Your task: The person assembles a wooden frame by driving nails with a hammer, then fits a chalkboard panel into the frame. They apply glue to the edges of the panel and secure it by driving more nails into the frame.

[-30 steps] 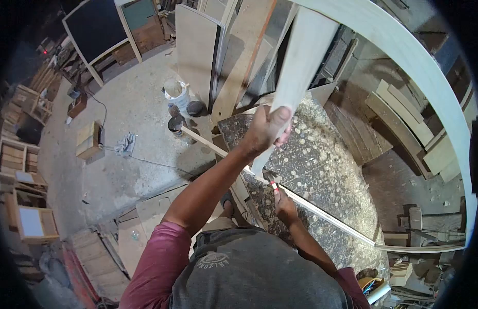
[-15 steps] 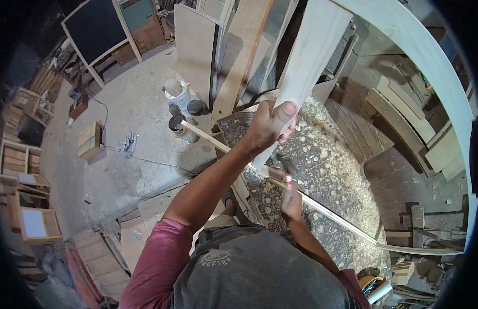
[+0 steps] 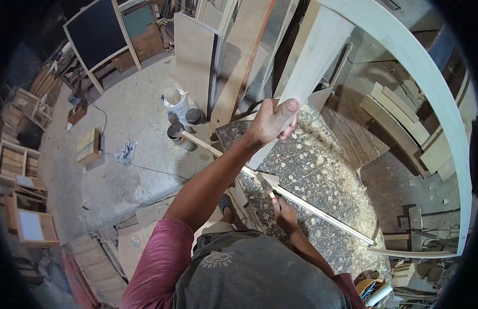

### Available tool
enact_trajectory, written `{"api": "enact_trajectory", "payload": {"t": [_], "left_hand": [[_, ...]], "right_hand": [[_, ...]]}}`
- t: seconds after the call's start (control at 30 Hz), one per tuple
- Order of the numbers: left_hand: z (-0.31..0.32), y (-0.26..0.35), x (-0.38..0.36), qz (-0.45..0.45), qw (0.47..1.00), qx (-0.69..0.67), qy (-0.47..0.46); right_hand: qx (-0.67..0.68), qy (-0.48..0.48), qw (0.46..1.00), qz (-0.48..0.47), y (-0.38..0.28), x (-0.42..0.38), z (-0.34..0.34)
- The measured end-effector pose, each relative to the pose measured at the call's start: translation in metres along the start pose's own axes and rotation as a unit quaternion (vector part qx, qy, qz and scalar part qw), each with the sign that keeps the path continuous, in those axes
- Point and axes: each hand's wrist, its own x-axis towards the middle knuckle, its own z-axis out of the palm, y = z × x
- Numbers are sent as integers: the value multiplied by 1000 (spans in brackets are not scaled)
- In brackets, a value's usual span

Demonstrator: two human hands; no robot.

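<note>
Both hands have closed fingers: the right hand (image 3: 286, 215) wraps a hammer's (image 3: 263, 183) handle, and the left hand (image 3: 272, 122) clasps a pale wooden board (image 3: 318, 56). Nearer the right hand lies a thin wooden strip (image 3: 326, 213) on the bench (image 3: 321, 159); the hammer points forward and leftward across it, toward the board's lower end. The board's long axis runs forward and rightward to a curved wooden piece (image 3: 445, 82).
</note>
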Motion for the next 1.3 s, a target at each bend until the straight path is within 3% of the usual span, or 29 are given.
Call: {"api": "enact_trajectory", "payload": {"t": [0.3,0.43,0.6,0.77,0.83,0.97,1.0,1.03,1.07,1.13,1.23,1.3], "left_hand": [[-20,-30,8,-1,1000,21,-6],[-32,-53,11,14,999,-35,-16],[-49,-77,10,35,998,-52,-9],[-51,-71,4,51,999,-7,0],[-53,-71,2,50,999,3,-10],[-51,-68,-6,54,998,40,14],[-52,-69,-8,56,998,40,11],[-54,-72,-10,51,997,52,5],[-55,-77,-12,46,997,63,0],[-58,-91,-19,52,993,105,28],[-63,-120,-39,67,972,199,105],[-68,-149,-66,73,943,277,168]], "right_hand": [[-140,-33,989,28,76,-69,-11],[-173,50,979,100,89,-115,-16],[-123,111,978,125,102,-177,-24],[-112,163,980,-27,120,-189,-32],[-110,194,975,-15,85,-164,-57],[137,350,925,55,33,-99,-121],[186,348,919,22,-1,-80,-152],[271,329,903,48,-28,-67,-179],[352,348,867,-52,-68,-55,-199],[483,288,797,-221,-114,-28,-226],[548,195,759,-294,-162,-3,-262],[597,176,680,-387,-170,9,-279]]}}
